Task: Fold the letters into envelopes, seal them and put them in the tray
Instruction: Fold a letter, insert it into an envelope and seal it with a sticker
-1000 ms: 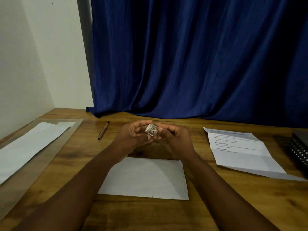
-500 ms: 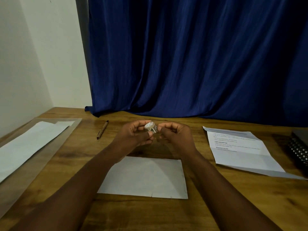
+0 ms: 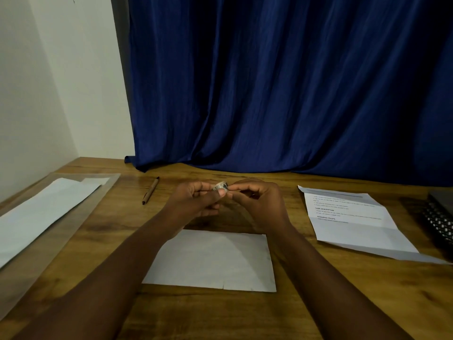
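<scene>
Head view of a wooden desk (image 3: 318, 303) with both forearms extended over it. The left hand (image 3: 193, 202) and right hand (image 3: 259, 202) meet above the desk's middle, each pinching a small roll of tape (image 3: 221, 187) between thumb and curled fingers; the roll is held clear of the surface. Directly below the hands a white envelope (image 3: 210, 261) lies flat near the desk's front edge. At left, a clear tray (image 3: 103, 192) holds white envelopes (image 3: 39, 214). A brown pen (image 3: 150, 190) lies between tray and hands. At right, a creased printed letter (image 3: 350, 222) lies open, beside a dark notebook (image 3: 438, 217) at the frame edge. A blue curtain (image 3: 282, 89) hangs behind.
</scene>
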`<state>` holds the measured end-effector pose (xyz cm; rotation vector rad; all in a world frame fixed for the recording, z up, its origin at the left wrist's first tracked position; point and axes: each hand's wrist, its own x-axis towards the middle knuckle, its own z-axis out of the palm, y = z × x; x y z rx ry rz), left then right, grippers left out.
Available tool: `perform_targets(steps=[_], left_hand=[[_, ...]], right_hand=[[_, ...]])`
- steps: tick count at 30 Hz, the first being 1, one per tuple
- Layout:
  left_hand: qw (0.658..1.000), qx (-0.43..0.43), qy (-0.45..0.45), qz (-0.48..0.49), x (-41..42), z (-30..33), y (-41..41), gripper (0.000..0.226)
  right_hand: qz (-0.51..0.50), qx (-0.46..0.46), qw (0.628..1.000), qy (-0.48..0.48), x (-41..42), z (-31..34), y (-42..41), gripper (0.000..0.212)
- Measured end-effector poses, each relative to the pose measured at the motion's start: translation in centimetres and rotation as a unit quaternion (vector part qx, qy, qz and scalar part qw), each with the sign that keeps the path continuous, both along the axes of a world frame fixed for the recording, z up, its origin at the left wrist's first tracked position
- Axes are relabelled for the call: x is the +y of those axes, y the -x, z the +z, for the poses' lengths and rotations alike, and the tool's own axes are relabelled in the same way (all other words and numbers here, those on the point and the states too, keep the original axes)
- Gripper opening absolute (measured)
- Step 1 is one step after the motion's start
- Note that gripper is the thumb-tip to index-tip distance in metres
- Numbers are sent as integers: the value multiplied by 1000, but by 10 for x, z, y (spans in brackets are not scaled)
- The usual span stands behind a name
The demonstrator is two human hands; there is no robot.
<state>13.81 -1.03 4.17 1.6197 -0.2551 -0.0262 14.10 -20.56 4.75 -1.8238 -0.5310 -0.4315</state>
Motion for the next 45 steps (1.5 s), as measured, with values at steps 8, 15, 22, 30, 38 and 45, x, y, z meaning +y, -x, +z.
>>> perform_targets(steps=[8, 15, 22, 30, 38, 45], left_hand=[[1000, 21, 5, 2, 0, 1, -2, 42], [1000, 26, 17, -7, 0, 0, -5, 31], [999, 29, 18, -8, -1, 1, -5, 33], [1000, 11, 11, 4, 0, 2, -4, 31], [1000, -10, 20, -16, 0, 3, 0, 40], [1000, -11, 24, 17, -8, 5, 2, 62]], right_hand=[[-32, -10, 998, 50, -2, -3, -4, 17], [-8, 57, 998, -8, -1, -3, -7, 16], [18, 82, 993, -87, 0, -3, -7, 8], [44, 117, 988, -89, 4, 0, -2, 26], [-3, 93, 995, -46, -2, -2, -4, 13], [-19, 51, 998, -24, 4, 1, 2, 25]])
